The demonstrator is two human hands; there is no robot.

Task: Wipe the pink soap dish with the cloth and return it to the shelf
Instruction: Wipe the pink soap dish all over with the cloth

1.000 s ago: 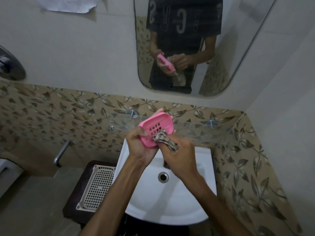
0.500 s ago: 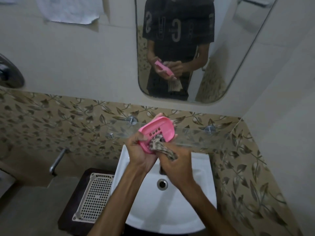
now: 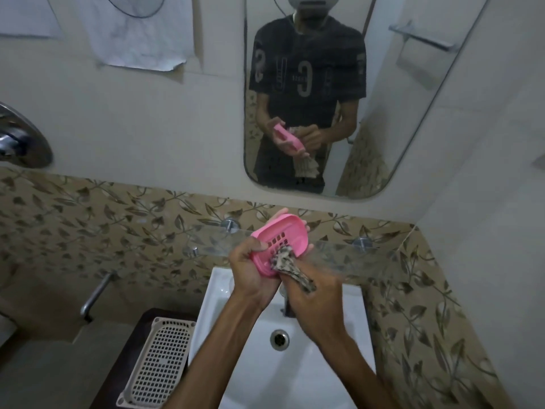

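1. Left fingers [image 3: 305, 228] curled behind the far rim of the pink soap dish [image 3: 281, 246], thumb hooked over the near rim beside the drain slots; left hand [image 3: 253, 278] clamped on the dish, tilted so the hollow faces the camera.
2. Right fingers hidden under the hand; right hand [image 3: 317, 302] bunched tight round the patterned cloth [image 3: 290, 268], wad pushed into the hollow just below the slots. Blurred, so apparently mid-stroke.
3. Compared with half a second ago: same grip on both sides, cloth wad now a little deeper in the dish and nearer the centre, dish angle much the same. Framing tipped upward, more mirror [image 3: 413, 113] showing.
4. Meaning for the task, as a judgement: wiping under way, inside face being covered; rims and underside possibly not yet done.
5. Dish held in the air over the white sink [image 3: 339, 379], just in front of the glass shelf [image 3: 368, 255], not resting on it.
6. Return step not yet begun; short reach forward onto the glass likely enough.
7. Off to the left: white perforated tray [image 3: 159, 364] on a dark stand, chrome tap [image 3: 94, 293] on the wall.
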